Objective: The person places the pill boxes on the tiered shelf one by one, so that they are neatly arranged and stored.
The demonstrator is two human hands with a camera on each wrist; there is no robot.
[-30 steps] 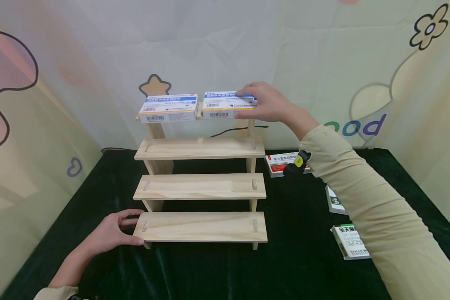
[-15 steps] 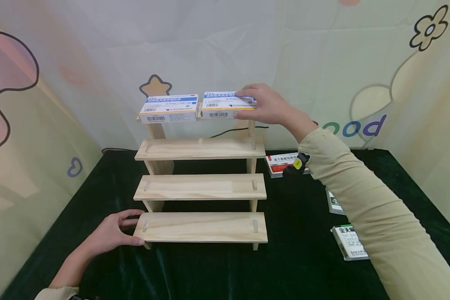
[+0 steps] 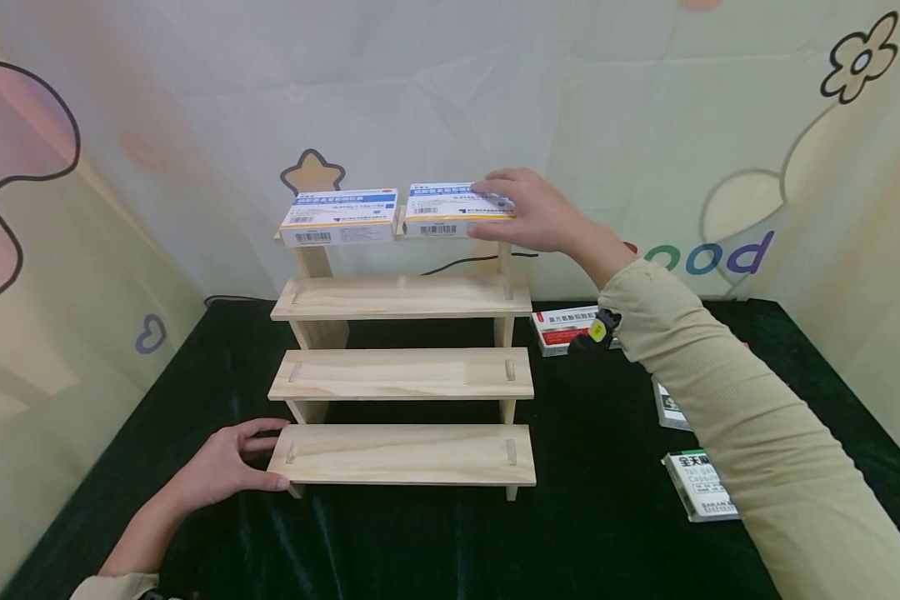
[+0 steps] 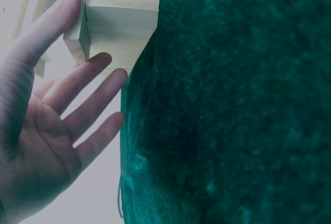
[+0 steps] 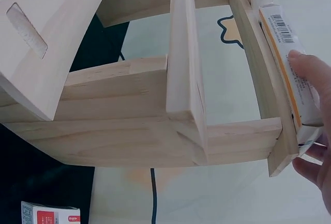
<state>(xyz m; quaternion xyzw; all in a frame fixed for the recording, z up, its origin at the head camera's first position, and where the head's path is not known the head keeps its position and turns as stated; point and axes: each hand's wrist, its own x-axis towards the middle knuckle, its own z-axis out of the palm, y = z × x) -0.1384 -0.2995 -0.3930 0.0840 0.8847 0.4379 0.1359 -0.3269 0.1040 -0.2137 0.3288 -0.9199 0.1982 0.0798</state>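
A wooden stepped display stand [image 3: 405,454] has several plank shelves, one above the other. On its top plank lie two white, blue and yellow medicine boxes, a left one [image 3: 341,218] and a right one [image 3: 438,210], with a small gap between them. My right hand [image 3: 532,212] grips the right end of the right box, thumb on its front side and fingers over the top and end. In the right wrist view that box lies along the top plank [image 5: 258,63]. My left hand [image 3: 221,467] holds the left end of the lowest plank between thumb and index finger, other fingers extended.
Right of the stand, a red and white medicine box [image 3: 562,329] lies on the dark green cloth [image 3: 450,550]. Further right, a green and white box [image 3: 701,487] and another box [image 3: 669,407] are partly covered by the right sleeve. A printed curtain [image 3: 450,100] hangs behind.
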